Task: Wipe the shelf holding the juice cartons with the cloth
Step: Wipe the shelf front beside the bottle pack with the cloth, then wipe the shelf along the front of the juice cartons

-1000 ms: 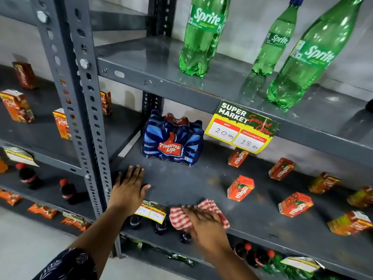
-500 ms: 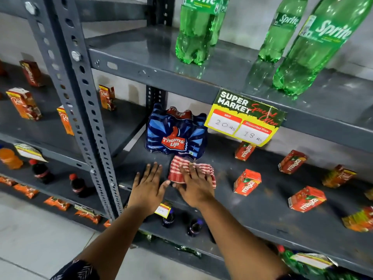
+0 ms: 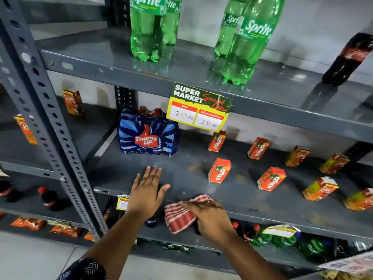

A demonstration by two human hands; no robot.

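The grey metal shelf carries several small red and orange juice cartons spread over its middle and right. My right hand presses a red-and-white striped cloth at the shelf's front edge, and part of the cloth hangs over the lip. My left hand lies flat on the shelf with fingers spread, just left of the cloth and in front of a blue Thums Up pack.
Green Sprite bottles and a dark cola bottle stand on the shelf above, where a price sign hangs. A perforated upright post stands at left. Small bottles fill the lower shelves.
My right hand has pulled the cloth from beside the Thums Up pack back to the shelf's front edge. My left hand stays flat on the shelf.
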